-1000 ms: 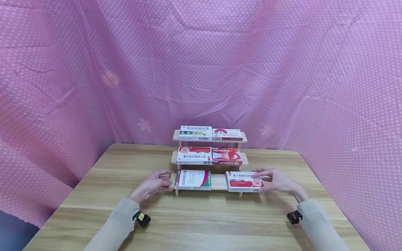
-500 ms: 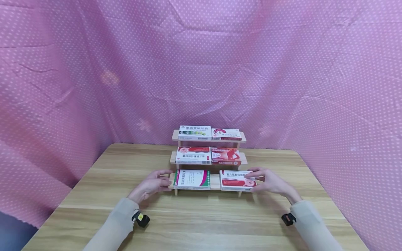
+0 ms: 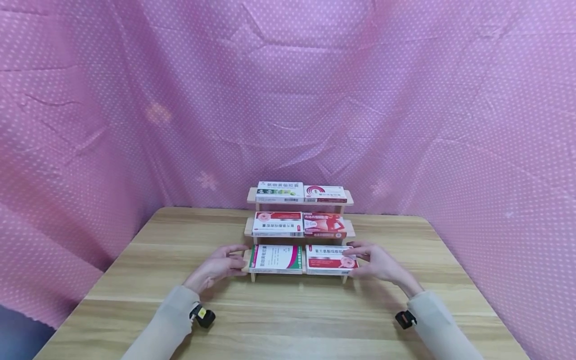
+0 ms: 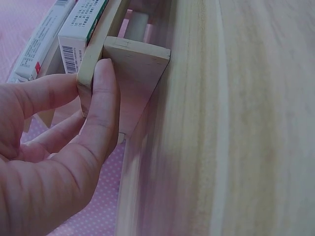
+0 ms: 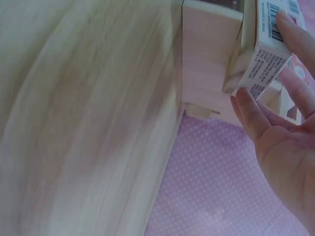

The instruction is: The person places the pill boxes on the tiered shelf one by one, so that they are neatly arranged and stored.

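A three-tier wooden display rack (image 3: 248,261) carries several medicine boxes in two columns. My left hand (image 3: 220,266) pinches the left end of its lowest shelf (image 4: 88,73), thumb and fingers on either side of the board. On that shelf lies a white, green and magenta medicine box (image 3: 275,257). Right beside it is a white and red medicine box (image 3: 330,261), whose right end my right hand (image 3: 375,264) grips. In the right wrist view the fingers and thumb reach around the end of this medicine box (image 5: 268,69), by its barcode side.
The middle shelf holds a white-red box (image 3: 277,225) and a red box (image 3: 324,225). On the top shelf lie a white-green box (image 3: 280,192) and a white box with red arcs (image 3: 325,193). Below is a wooden table (image 3: 292,320); a pink dotted curtain (image 3: 288,100) hangs behind.
My right hand has slid the white and red medicine box left along the lowest shelf, up to the green and magenta one. The left hand stays at the shelf end.
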Available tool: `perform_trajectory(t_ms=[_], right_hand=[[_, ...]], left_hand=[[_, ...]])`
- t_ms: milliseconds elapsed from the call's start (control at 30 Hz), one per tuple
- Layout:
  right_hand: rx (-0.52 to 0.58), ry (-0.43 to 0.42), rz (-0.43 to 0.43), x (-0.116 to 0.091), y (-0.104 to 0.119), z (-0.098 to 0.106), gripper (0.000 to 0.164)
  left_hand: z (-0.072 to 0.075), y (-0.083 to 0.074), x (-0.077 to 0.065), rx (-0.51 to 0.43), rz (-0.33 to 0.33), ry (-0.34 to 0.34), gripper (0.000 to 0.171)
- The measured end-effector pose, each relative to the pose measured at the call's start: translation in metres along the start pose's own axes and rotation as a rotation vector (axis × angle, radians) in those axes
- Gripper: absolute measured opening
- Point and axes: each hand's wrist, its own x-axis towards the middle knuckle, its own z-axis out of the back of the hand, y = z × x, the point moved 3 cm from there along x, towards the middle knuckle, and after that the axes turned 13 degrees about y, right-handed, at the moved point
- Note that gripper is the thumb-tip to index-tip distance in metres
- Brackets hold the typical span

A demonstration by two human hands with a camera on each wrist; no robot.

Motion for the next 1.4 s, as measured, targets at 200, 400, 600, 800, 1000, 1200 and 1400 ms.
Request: perform_trajectory(t_ms=[200, 400, 600, 800, 1000, 1200, 1400], right_hand=[[0.018, -0.020, -0.004, 0.004, 0.004, -0.004, 0.055], [0.058, 0.001, -0.015, 0.005, 0.004, -0.007, 0.055], [0.066, -0.001, -0.020, 0.005, 0.005, -0.010, 0.053], [0.039, 0.001, 0.017, 0.007, 0.005, -0.013, 0.052], [0.040, 0.012, 0.009, 0.008, 0.007, -0.013, 0.052], [0.061, 0.011, 0.017, 0.006, 0.007, -0.012, 0.057], [0.236, -0.002, 0.012, 0.002, 0.000, -0.007, 0.061]], left_hand=[[0.001, 0.000, 0.001, 0.011, -0.006, 0.006, 0.064], [0.000, 0.000, 0.001, -0.001, 0.002, 0.006, 0.067], [0.002, 0.002, 0.000, -0.021, 0.008, 0.002, 0.065], [0.003, 0.003, -0.002, -0.022, 0.004, 0.011, 0.066], [0.002, 0.002, -0.003, -0.028, 0.002, 0.013, 0.066], [0.002, 0.003, -0.001, -0.011, 0.012, -0.008, 0.066], [0.002, 0.003, 0.000, 0.022, 0.008, 0.006, 0.068]])
